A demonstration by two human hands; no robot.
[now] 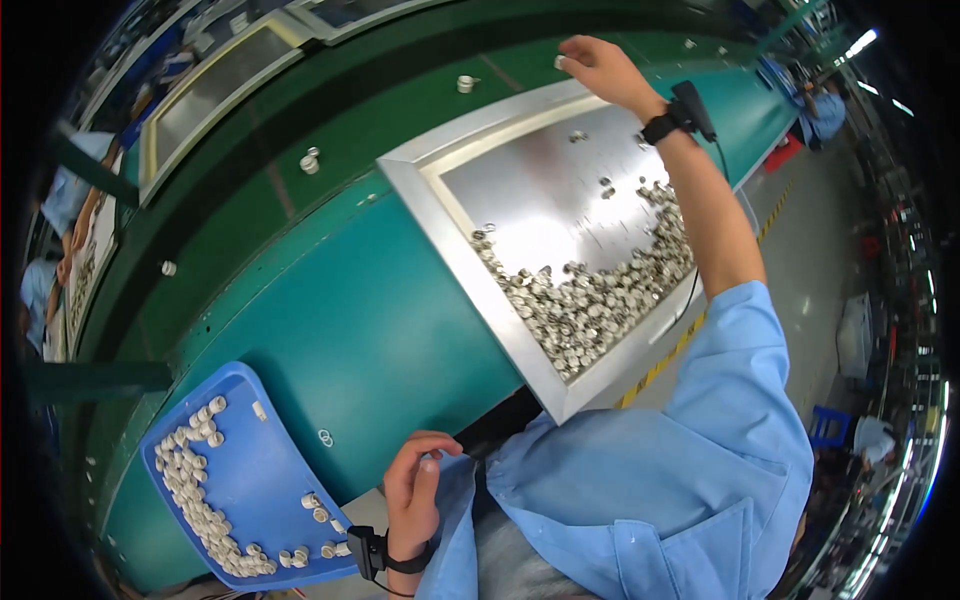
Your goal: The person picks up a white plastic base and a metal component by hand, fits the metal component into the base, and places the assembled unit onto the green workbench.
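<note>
Stretched out over the far green belt, my right hand [605, 72] has its fingers bent together at a small white cylindrical part [559, 62], which shows at the fingertips. Below that arm lies a metal-framed tray [465, 270] with a heap of small silvery metal caps [590, 310] along its near and right sides. Close to my body, my left hand [412, 490] hovers beside the blue plastic tray [265, 470], its fingers loosely bent and nothing visible in them. Many white cylindrical parts [195, 500] line the blue tray's left and near sides.
More white parts [310, 162] stand spaced along the dark green belt [240, 200]. Two small rings [325, 438] lie on the teal tabletop [370, 330]. Another framed tray [215, 90] is across the belt. Co-workers in blue sleeves [70, 190] sit at the far left.
</note>
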